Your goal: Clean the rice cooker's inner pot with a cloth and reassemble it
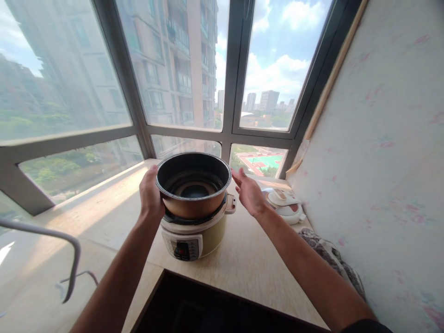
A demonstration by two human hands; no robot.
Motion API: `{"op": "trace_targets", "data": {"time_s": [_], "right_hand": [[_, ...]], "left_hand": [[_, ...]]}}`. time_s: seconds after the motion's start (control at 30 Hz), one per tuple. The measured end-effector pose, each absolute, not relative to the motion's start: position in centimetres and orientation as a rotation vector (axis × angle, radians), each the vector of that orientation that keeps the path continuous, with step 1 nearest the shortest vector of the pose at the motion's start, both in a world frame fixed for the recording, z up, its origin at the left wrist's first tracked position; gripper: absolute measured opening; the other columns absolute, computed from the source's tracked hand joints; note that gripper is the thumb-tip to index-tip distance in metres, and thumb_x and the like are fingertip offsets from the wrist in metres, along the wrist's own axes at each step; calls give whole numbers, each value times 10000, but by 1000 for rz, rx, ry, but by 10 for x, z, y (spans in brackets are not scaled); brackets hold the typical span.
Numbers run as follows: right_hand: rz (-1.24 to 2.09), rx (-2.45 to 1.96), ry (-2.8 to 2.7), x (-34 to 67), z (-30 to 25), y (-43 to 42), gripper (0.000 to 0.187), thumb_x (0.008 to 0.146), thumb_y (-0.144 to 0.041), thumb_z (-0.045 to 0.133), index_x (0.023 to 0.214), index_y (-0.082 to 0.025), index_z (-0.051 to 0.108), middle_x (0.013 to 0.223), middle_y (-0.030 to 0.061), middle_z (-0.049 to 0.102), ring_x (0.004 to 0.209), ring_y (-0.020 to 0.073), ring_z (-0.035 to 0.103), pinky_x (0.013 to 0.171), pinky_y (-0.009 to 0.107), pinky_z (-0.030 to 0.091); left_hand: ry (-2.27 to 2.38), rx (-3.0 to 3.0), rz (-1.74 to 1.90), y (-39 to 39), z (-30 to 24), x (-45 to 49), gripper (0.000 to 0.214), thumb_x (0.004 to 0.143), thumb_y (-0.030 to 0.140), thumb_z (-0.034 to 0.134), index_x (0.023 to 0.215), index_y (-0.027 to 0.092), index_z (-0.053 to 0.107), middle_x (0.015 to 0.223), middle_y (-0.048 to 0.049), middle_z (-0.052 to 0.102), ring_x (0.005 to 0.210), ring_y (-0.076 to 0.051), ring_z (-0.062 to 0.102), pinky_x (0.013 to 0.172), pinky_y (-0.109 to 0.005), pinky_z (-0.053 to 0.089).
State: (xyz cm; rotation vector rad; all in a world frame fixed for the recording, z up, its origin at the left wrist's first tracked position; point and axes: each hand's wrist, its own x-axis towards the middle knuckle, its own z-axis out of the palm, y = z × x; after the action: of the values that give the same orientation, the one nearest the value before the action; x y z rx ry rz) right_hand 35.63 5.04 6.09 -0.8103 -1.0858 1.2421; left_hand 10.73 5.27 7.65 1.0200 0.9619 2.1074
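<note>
Holding a pot [194, 208] at the cooker's [215, 238] mouth, rim well above it, with left hand [151, 192] against one side and right hand [250, 190] opposite, fingers outstretched (cannot tell whether gripping). On the desk [249, 249], right of the cooker, a white lid [286, 208]; farther right, a patterned cloth [326, 252].

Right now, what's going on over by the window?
A person has both bare hands at a dark-lined inner pot raised over an electric pressure cooker. The left hand is against the pot's side; the right hand is open, with its fingertips at or very near the opposite rim. Whether the pot's base is inside the cooker is hard to tell. What looks like the cooker's lid lies to the right, near the floral wall.
</note>
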Motion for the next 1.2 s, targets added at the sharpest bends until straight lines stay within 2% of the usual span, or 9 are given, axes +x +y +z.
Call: {"op": "trace_targets", "data": {"time_s": [0.1, 0.2, 0.4, 0.53, 0.6, 0.7, 0.8, 1.0, 1.2], "right_hand": [[1183, -649, -1102, 359, 81, 43, 561, 814, -786, 660, 1096, -314, 774, 1351, -23, 705, 1454, 290, 469, 1202, 526, 333], [1032, -463, -1154, 366, 102, 28, 471, 883, -662, 663, 1172, -295, 722, 1301, 1, 715, 1339, 270, 570, 1138, 477, 439], [833, -443, -1149, 408, 116, -10, 403, 922, -550, 661, 1207, -266, 686, 1263, 40, 714, 1298, 286, 594, 1112, 489, 476], [746, -588, -1029, 445, 97, -40, 401, 908, -495, 677, 1237, -266, 672, 1235, 45, 722, 1249, 293, 624, 1061, 492, 514], [699, -649, -962, 462, 82, -54, 393, 901, -444, 682, 1249, -260, 664, 1215, 47, 728, 1215, 289, 640, 1039, 482, 527], [669, -748, -849, 484, 52, -73, 394, 848, -331, 702, 1230, -240, 669, 1162, 46, 743, 1143, 283, 667, 1017, 470, 534], [673, -824, -735, 501, 16, -86, 456, 777, -263, 695, 1231, -229, 674, 1148, 43, 746, 1099, 277, 677, 1017, 463, 527], [734, -943, -570, 513, -49, -92, 637, 705, -268, 695, 1340, -252, 645, 1177, 35, 754, 1136, 288, 673, 1070, 477, 496], [752, -1003, -552, 510, -83, -80, 763, 705, -294, 678, 1458, -226, 573, 1287, 58, 732, 1188, 296, 662, 1108, 489, 469]], "left_hand": [[718, 1019, 2031, 41, 99, 123, 322, 923, 488, 608, 877, 180, 689, 862, -46, 734, 978, -231, 706, 982, -374, 549], [531, 1086, 1911, 21, 117, 143, 441, 963, 556, 520, 964, 164, 723, 982, -96, 762, 1135, -286, 687, 1061, -432, 520], [335, 1243, 1777, -14, 121, 199, 662, 979, 708, 384, 1187, 182, 728, 1314, -127, 713, 1406, -342, 529, 1200, -518, 392], [307, 1266, 1635, -26, 98, 241, 649, 1004, 687, 351, 1341, 234, 671, 1455, -99, 636, 1500, -328, 422, 1252, -541, 311], [313, 1275, 1560, -32, 80, 260, 606, 1016, 648, 372, 1388, 253, 641, 1513, -87, 590, 1527, -316, 381, 1268, -534, 281], [378, 1299, 1480, -39, 48, 285, 505, 1010, 511, 502, 1436, 257, 598, 1567, -74, 535, 1532, -307, 369, 1280, -500, 261], [504, 1300, 1419, -45, 13, 303, 549, 946, 380, 629, 1475, 256, 550, 1589, -71, 509, 1519, -317, 389, 1277, -484, 269], [678, 1206, 1379, -47, -45, 318, 610, 867, 341, 715, 1444, 225, 554, 1524, -101, 570, 1455, -318, 479, 1250, -465, 325], [767, 1191, 1383, -38, -76, 314, 657, 841, 326, 723, 1460, 224, 528, 1521, -108, 569, 1474, -313, 460, 1250, -459, 329]]}}
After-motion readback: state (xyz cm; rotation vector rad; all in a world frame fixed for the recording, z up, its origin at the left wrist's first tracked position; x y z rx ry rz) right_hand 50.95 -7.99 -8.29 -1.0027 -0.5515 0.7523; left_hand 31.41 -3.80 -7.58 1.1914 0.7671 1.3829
